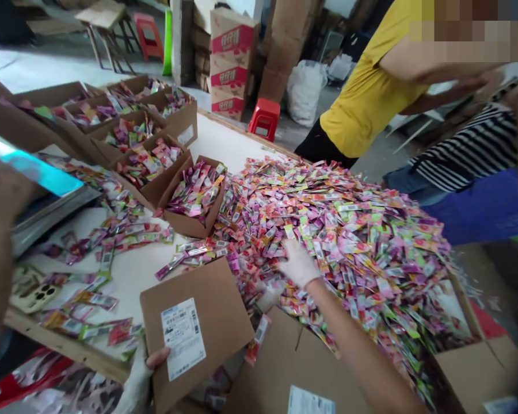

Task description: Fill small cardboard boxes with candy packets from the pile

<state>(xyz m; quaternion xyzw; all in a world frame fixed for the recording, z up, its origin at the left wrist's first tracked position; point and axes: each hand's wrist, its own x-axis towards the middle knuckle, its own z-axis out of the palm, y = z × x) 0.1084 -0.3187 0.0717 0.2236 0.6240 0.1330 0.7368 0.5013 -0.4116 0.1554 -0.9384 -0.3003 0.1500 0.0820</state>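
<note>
The right hand (299, 263), gloved, rests on the near edge of the packet pile (349, 241), fingers curled into the packets. The left hand (140, 382) pinches a box (196, 330) at its near-left corner, thumb on top. I'd tilt the box mouth close under the pile and sweep small handfuls so none spill.

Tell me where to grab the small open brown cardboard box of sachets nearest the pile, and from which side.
Grip the small open brown cardboard box by its two long side walls, coming from above at its near end. It sits open-topped and full, with another box against its left wall and the sachet pile crowding its right.
</note>
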